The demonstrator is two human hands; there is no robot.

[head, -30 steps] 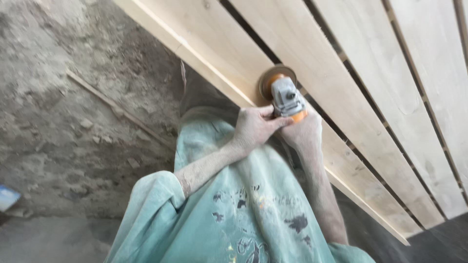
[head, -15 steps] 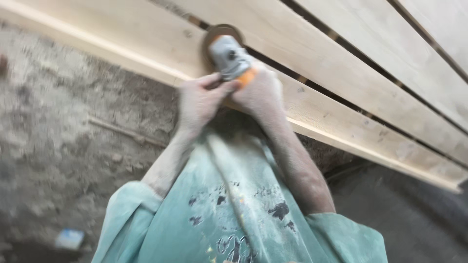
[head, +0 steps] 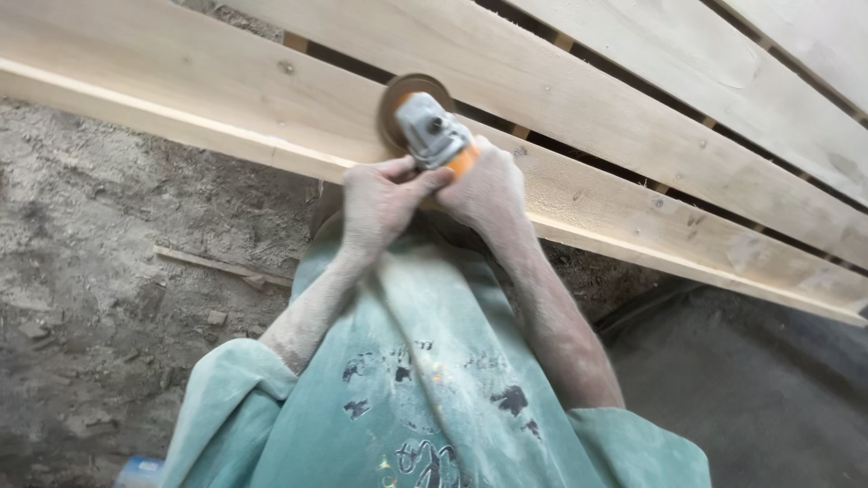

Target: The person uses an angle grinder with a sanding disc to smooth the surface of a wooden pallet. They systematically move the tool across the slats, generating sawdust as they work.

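Far left: dusty, lumpy dirt floor (head: 99, 271), with a thin wood sliver (head: 221, 265) lying on it and a small pale blue object (head: 136, 470) at the bottom edge, too cut off to identify. Above the floor, a long pale wooden plank (head: 226, 99) running from upper left down toward the right, its near edge catching the light.

Centre: left hand (head: 380, 203), dusted white, closed around the rear of an angle grinder (head: 432, 134), fingertips wrapped over the grey head. Grinder lying just above and between both grips, its grey gear housing up, orange body mostly hidden under the palms, round brown sanding disc (head: 398, 104) pressed flat against the plank face beyond the knuckles. Right hand (head: 488, 185) clamped on the orange body from the other side, touching the left hand.

Below the hands: dusty forearms leading down to a pale green shirt (head: 425, 398) with dark printed marks.

Right: more parallel planks (head: 687, 81) with dark gaps between them, small wooden spacers showing in the gaps, and dark ground (head: 759, 398) under the lowest board.
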